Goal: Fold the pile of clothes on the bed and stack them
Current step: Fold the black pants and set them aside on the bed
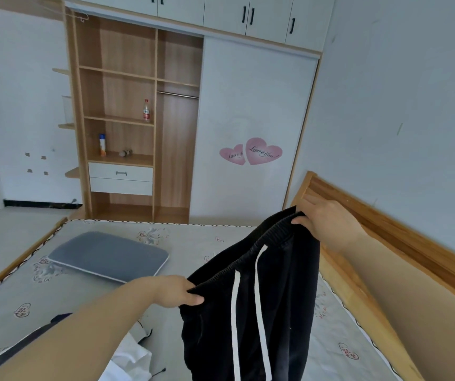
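Black drawstring trousers point(281, 298) with two white cords hang in the air above the mattress point(193, 243). My left hand point(178, 290) pinches the near end of the elastic waistband. My right hand point(328, 220) grips the far end of the waistband, close to the wooden headboard. The legs drop out of view at the bottom edge. Under my left forearm lies a pile of clothes point(130, 358), white fabric with dark pieces, partly hidden by the arm.
A grey pillow point(108, 255) lies on the far left part of the mattress. The wooden headboard point(385, 232) runs along the right wall. An open wardrobe point(138, 119) with a bottle and a spray can stands beyond the bed's far edge.
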